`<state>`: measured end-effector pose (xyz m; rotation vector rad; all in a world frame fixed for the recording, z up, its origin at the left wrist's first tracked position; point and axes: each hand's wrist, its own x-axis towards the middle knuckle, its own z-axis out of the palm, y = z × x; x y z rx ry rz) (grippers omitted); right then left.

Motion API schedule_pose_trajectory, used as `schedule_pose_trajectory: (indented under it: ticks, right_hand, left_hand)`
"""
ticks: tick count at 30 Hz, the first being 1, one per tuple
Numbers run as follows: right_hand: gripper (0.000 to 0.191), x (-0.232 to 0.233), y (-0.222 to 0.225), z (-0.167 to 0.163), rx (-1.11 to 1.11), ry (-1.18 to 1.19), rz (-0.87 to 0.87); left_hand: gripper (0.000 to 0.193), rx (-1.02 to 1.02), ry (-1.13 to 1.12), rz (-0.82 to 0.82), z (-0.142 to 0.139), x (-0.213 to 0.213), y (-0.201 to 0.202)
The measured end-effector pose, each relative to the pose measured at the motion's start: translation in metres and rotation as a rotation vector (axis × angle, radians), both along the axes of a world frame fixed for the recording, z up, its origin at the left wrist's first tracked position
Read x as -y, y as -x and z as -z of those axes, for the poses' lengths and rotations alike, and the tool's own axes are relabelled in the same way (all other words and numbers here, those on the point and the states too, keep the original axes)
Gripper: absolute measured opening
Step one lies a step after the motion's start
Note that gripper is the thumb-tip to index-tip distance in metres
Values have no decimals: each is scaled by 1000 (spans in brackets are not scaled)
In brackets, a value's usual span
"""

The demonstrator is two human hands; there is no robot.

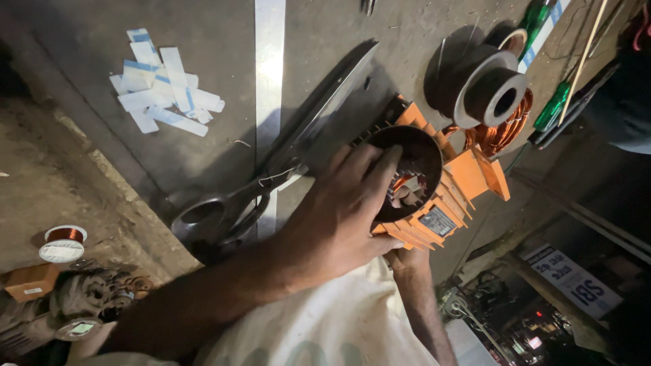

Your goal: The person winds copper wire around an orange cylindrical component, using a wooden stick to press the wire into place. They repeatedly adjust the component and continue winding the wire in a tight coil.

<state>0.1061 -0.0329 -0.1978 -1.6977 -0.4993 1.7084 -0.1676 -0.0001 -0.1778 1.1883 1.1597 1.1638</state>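
An orange motor stator [468, 176] with a dark round bore lies tilted at the edge of a grey work surface [210, 41]. My left hand [339, 217] grips its near rim, with the fingers curled over the edge of the bore and the thumb under the housing. My right hand [407, 261] comes up from below and holds the stator from underneath. Its fingertips show inside the bore, among the copper windings. Most of that hand is hidden by the stator.
Large metal scissors [271, 173] lie just left of my left hand, across a shiny metal strip [269, 68]. White paper strips [163, 88] sit at the far left. A dark spool [488, 88], a copper wire coil [505, 129] and green-handled screwdrivers [553, 105] lie beyond the stator.
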Motion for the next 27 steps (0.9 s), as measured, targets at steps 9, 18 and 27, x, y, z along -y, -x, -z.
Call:
schedule_pose_trajectory:
  ticks: [9, 18, 27]
  right_hand:
    - [39, 8, -17, 14, 196, 148, 115]
    - [29, -10, -35, -12, 201, -387, -398]
    - [27, -49, -72, -33, 184, -601, -711]
  left_hand:
    - [116, -3, 73, 150, 17, -13, 0]
    - [134, -143, 325, 334, 12, -21, 8]
    - [109, 88, 264, 319, 2, -20, -3]
